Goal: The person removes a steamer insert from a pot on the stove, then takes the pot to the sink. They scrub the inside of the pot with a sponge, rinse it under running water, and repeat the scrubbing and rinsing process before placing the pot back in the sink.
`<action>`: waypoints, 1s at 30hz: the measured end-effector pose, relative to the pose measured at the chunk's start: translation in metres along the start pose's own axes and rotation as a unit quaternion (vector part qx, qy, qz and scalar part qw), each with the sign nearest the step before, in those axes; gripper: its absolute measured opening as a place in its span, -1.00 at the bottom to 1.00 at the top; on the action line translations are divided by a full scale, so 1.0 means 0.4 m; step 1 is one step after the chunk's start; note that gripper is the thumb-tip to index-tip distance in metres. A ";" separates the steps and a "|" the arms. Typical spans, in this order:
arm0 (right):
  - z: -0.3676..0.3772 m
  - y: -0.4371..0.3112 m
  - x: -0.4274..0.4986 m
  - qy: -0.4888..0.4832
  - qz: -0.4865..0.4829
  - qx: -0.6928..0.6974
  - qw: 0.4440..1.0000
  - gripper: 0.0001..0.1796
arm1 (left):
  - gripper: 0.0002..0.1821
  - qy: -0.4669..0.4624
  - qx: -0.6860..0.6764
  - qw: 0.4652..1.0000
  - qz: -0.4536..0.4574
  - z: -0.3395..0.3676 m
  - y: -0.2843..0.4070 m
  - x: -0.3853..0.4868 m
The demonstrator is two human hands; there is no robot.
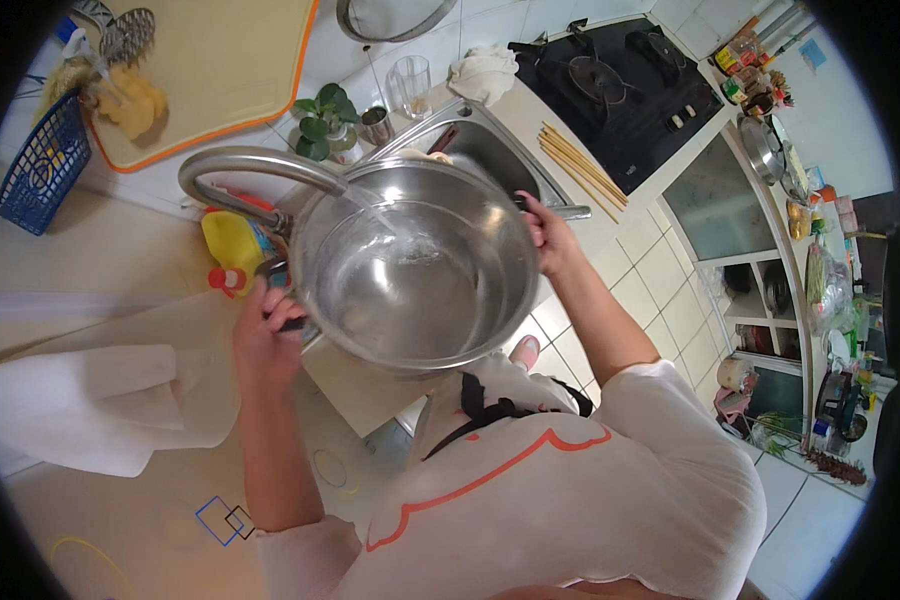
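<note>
A large stainless steel pot [420,330] is held level over the near part of the sink [495,142]. My left hand [274,330] grips its black side handle, and my right hand [551,236] is closed on the opposite handle. From the curved metal faucet [262,161] a stream of water runs into the pot, and the water inside ripples where it lands. The pot hides much of the sink; a dark red handle of some utensil [442,140] shows in the basin behind it.
Bamboo chopsticks [581,172] lie on the counter right of the sink, beside a black gas stove [615,90]. A white cloth [484,73], a drinking glass [412,86], a metal cup [376,126] and a potted plant [322,120] stand behind. A yellow bottle [232,244] is near my left hand.
</note>
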State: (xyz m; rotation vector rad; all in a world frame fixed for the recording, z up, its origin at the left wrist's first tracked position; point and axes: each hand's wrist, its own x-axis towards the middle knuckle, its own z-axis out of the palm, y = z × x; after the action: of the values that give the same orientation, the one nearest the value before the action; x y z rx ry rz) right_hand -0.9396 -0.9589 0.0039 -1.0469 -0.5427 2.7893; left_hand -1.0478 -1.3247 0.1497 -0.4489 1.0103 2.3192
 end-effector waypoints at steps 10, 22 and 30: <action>0.041 0.041 0.103 0.009 0.042 0.016 0.999 -0.71 | -0.86 0.088 0.063 0.990 0.089 -0.004 0.007 -0.011; 0.101 -0.005 0.060 -0.046 -0.044 0.025 0.998 -0.78 | -0.84 0.068 0.114 0.985 0.107 -0.072 -0.025 0.006; 0.244 -0.194 -0.038 -0.009 -0.090 -0.103 0.990 -0.79 | -0.72 0.090 0.447 0.872 0.177 -0.153 -0.160 0.057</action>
State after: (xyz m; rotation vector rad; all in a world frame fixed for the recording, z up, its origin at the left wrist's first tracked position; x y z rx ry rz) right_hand -0.9935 -0.9186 0.1100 -0.9553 -0.8973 2.6285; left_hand -1.0214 -1.3266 0.0621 -0.0901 2.2372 1.8011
